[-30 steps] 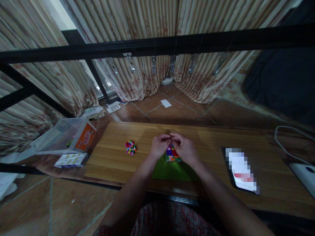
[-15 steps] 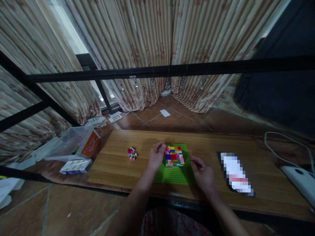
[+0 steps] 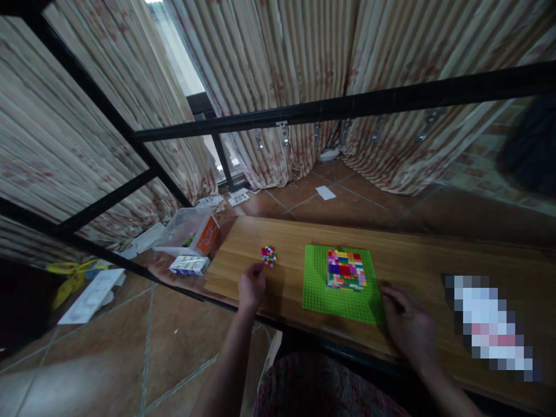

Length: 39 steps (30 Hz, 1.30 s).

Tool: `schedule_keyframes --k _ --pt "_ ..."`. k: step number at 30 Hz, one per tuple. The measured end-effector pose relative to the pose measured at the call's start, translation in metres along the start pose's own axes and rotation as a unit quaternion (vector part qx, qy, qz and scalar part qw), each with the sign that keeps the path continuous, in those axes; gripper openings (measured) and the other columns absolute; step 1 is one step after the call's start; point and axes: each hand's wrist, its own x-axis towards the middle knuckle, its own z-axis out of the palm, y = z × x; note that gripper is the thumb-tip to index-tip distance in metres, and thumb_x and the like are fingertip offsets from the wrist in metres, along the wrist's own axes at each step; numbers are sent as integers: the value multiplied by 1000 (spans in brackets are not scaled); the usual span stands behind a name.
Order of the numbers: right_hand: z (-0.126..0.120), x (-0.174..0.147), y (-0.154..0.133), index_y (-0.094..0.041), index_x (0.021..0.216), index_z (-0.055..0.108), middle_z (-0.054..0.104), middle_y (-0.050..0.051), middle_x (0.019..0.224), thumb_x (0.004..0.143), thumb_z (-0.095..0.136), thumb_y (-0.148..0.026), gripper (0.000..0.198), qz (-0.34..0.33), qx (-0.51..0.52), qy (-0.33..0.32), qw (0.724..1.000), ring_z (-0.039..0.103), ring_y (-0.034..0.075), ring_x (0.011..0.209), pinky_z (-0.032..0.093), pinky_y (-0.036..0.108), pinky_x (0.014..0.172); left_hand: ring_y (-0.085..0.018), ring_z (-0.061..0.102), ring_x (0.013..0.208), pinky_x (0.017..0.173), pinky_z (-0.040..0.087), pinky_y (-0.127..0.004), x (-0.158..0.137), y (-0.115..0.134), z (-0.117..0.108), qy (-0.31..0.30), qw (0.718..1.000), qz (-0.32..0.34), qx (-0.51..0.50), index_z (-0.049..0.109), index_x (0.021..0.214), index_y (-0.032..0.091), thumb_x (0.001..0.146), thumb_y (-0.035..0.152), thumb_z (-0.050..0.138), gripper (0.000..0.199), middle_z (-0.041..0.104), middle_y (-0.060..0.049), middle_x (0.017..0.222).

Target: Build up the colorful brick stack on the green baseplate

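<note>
A green studded baseplate (image 3: 317,289) lies on the wooden table, bearing a low block of multicoloured toy bricks (image 3: 346,269). At the plate's right edge is my right hand (image 3: 408,321), its fingers bent and closed at the rim. To the left, a small pile of loose coloured bricks (image 3: 269,256) rests on the wood. My left hand (image 3: 252,286) is just in front of this pile, fingers curled together with the tips near the closest bricks. Whatever may be between those fingertips is too small to make out.
The table (image 3: 243,237) has a pixelated object (image 3: 490,324) at its right. Left of the table stand a clear plastic bin (image 3: 185,226) with an orange label and a white box (image 3: 190,264). A black metal rail (image 3: 304,113) crosses in front of the curtains.
My left hand has moved left from the brick block to the loose pile. The right hand stays at the baseplate's right edge. The view has turned left.
</note>
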Motion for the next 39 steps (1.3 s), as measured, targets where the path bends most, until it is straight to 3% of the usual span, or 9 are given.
schedule_keyframes --k 4,11,16,24,28,31,33,36,39 --pt "-1 0 -1 -21 95 68 70 12 101 87 42 -44 35 -11 -12 -7 1000 66 28 91 53 44 81 -20 66 93 84 48 -30 9 3 2 11 995 8 103 68 99 18 81 15 54 23 72 -9 99" --pt "-3 1 -4 -22 93 68 70 11 102 87 44 -41 31 -15 -6 -8 1000 65 27 92 52 43 83 -21 65 93 80 46 -29 26 7 10 9 981 30 192 66 111 20 85 24 53 30 68 -11 108" --pt "-2 1 -5 -23 91 68 70 10 101 87 45 -41 30 -14 4 -7 1000 65 27 93 51 43 85 -24 66 87 74 44 -30 32 12 12 -8 971 21 238 71 100 21 85 33 55 26 68 -12 101" --pt "-2 3 -9 -21 90 68 70 11 97 87 45 -37 28 -19 6 -7 1000 65 26 90 51 40 83 -23 65 86 69 41 -28 40 20 13 -27 971 -5 239 72 90 22 84 29 54 20 72 -10 90" --pt "-1 3 -11 -21 89 68 69 10 97 88 44 -33 26 -19 17 -3 1000 64 24 89 51 39 82 -24 65 86 71 42 -30 38 26 11 -7 966 0 260 70 91 17 85 27 51 22 70 -14 96" --pt "0 3 -11 -21 91 67 68 10 99 88 44 -31 26 -15 27 -5 999 64 24 91 50 39 83 -21 64 82 71 43 -29 31 36 13 3 973 48 225 68 92 16 87 28 49 23 69 -13 98" --pt "0 4 -12 -20 91 67 68 10 97 88 44 -30 25 -15 31 -7 999 63 24 91 50 39 84 -18 62 79 71 44 -28 22 47 18 -9 978 116 173 67 89 17 88 27 49 21 68 -9 92" --pt "-1 4 -15 -19 90 67 68 10 95 88 44 -27 24 -17 33 -10 999 63 23 90 50 38 82 -16 60 80 74 44 -27 5 69 31 -65 966 229 101 65 82 18 88 25 49 18 65 -5 84" --pt "-2 5 -17 -19 90 66 68 10 95 88 44 -25 23 -15 36 -7 999 63 23 90 50 37 83 -14 58 76 71 44 -25 -14 88 46 -130 951 273 61 64 83 18 88 22 50 15 63 -4 83"
